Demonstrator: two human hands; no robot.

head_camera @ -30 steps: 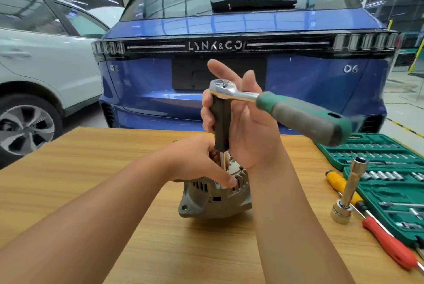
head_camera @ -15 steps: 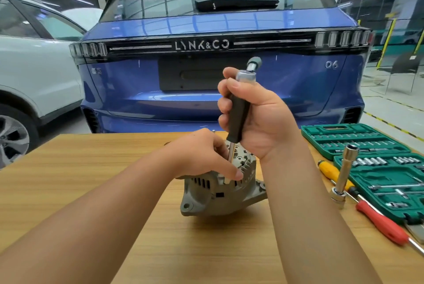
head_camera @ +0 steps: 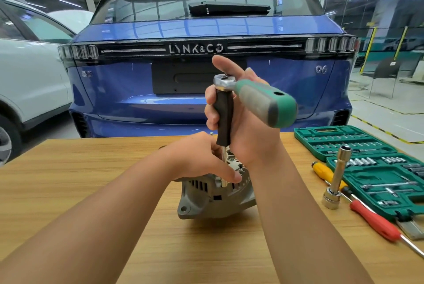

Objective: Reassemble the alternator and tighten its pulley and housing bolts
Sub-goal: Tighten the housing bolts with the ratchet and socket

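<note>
"LYNK&CO" is spelled out in silver letters across the dark light bar of the blue car (head_camera: 206, 38) filling the upper half of the frame, and "06" is read at the right of its tailgate. A white car (head_camera: 29, 81) is seen at the left edge.

The alternator (head_camera: 215, 196) is set on the wooden table (head_camera: 80, 180) at lower centre; its housing is grey cast metal with slotted vents and a mounting ear with a hole at the lower left. It is gripped from above by the left hand (head_camera: 202, 159), the fingers curled over its top. A ratchet (head_camera: 254, 97) with a green and grey handle is held above it, its black extension (head_camera: 223, 118) standing upright down into the alternator and enclosed by the curled fingers of the right hand (head_camera: 243, 127), thumb raised.

At the right, an open green socket set (head_camera: 376, 169) is laid beside a long socket (head_camera: 337, 178), a yellow screwdriver (head_camera: 325, 172) and a red screwdriver (head_camera: 376, 221).
</note>
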